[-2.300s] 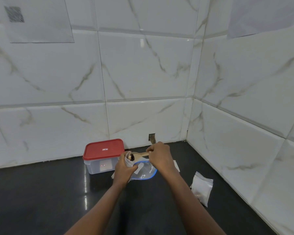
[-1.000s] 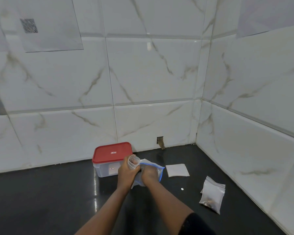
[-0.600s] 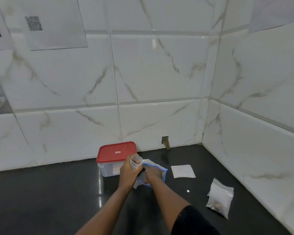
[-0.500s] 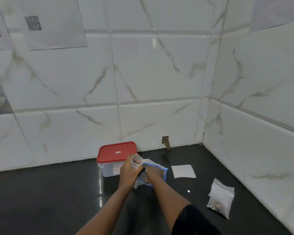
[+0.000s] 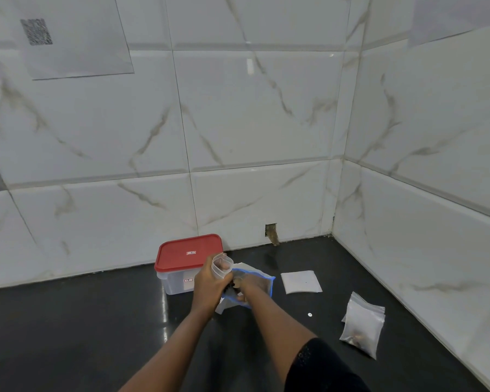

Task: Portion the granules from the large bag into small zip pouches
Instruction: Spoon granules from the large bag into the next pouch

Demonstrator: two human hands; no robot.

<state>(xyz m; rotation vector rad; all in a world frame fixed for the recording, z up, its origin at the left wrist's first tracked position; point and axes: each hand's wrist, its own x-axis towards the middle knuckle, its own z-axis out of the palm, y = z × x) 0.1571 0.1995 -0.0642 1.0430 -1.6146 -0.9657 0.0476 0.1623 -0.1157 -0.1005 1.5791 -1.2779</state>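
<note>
Plastic film, small pouch: the small clear zip pouch (image 5: 222, 266) is thin, soft and near weightless by the look of it; its mouth stands open in a rounded loop above the left hand (image 5: 210, 284), which is clamped around its lower part.
Plastic film, large bag: the large clear bag with a blue zip edge (image 5: 259, 281) lies slumped just right of the left hand, touching it; the right hand (image 5: 248, 285) is pushed into its mouth.
Right hand state: its fingers are hidden behind the film, so I cannot tell whether they are together on a scoop or loose.
Granules: dark specks (image 5: 233, 284) show between the two hands; they should pour freely and scatter if the pouch tips.
Where to hold: I judge the pouch best pinched just under the zip rim, so the mouth stays open; squeezing lower would fold the slippery film shut.
Filled pouches: clear filled small pouches (image 5: 362, 328) lie on the black glossy tabletop (image 5: 96, 329), well apart to the right of the right hand.
Flat pouches: a white flat stack of empty pouches (image 5: 301, 281) sits near, right of the large bag.
Box: the clear plastic box with a red lid (image 5: 183, 264) stands just beyond the left hand, stiff and closed.
</note>
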